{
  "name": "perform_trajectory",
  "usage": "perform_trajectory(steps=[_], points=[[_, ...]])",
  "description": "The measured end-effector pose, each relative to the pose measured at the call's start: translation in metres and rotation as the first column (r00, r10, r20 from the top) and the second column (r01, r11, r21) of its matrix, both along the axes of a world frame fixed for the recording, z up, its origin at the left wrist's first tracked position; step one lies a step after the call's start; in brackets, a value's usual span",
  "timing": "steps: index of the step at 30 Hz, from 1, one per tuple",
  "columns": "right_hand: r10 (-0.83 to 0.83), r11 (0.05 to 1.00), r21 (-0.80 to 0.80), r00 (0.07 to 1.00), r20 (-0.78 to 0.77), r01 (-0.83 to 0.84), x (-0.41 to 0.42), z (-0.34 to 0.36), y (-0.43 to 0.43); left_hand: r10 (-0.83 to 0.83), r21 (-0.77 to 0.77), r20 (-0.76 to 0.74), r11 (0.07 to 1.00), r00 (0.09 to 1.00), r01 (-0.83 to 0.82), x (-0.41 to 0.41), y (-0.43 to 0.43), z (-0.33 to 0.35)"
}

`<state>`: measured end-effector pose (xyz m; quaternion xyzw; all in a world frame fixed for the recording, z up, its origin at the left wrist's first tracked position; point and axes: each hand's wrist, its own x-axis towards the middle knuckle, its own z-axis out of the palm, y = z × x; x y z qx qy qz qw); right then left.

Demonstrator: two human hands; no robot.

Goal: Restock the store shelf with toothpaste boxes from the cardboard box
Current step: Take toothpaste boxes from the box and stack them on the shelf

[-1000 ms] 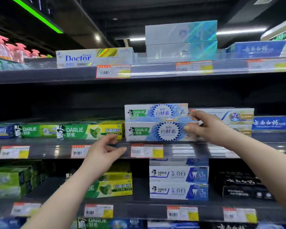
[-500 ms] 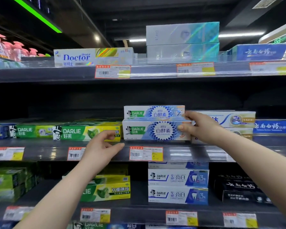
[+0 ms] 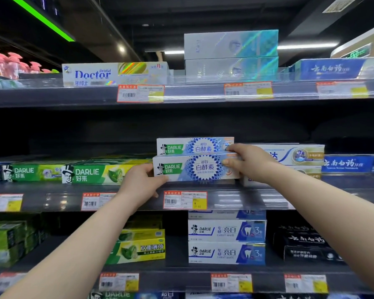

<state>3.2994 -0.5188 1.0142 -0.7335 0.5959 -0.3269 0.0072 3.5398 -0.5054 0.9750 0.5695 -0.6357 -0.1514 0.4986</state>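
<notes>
My right hand [image 3: 249, 161] fingers are pinching the right end of the lower blue box [image 3: 195, 168], my left hand [image 3: 141, 182] cupping its left end. It is sitting on the middle shelf [image 3: 257, 198], beneath another blue box [image 3: 194, 146]. Cardboard box unseen; gaps remain.

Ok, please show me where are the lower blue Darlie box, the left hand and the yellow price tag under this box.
lower blue Darlie box [image 3: 203, 167], head view, on its printed front face.
left hand [image 3: 141, 185], head view, on the back of the hand.
yellow price tag [image 3: 185, 200], head view, on the label's middle.
</notes>
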Motion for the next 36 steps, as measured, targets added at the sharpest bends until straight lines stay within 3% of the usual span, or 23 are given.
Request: perform_trajectory(steps=[9, 16, 26, 36], points=[[-0.082, 0.994, -0.079, 0.994, -0.072, 0.076, 0.005, -0.013, 0.003, -0.017, 0.075, 0.07, 0.997, 0.997, 0.012, 0.004, -0.001, -0.009], [-0.086, 0.989, -0.137, 0.984, -0.156, 0.064, 0.0, -0.023, 0.007, -0.023, 0.044, 0.101, 0.999, 0.995, 0.019, 0.011, -0.003, -0.011], [-0.036, 0.99, -0.141, 0.996, -0.084, 0.024, -0.01, -0.027, 0.003, -0.045, -0.025, 0.092, 0.999, 0.995, 0.047, 0.009, -0.003, -0.016], [-0.028, 0.992, -0.127, 0.999, -0.044, 0.022, -0.015, -0.026, 0.001, -0.08, 0.0, 0.118, 0.997, 0.99, 0.081, 0.009, -0.003, -0.017]])
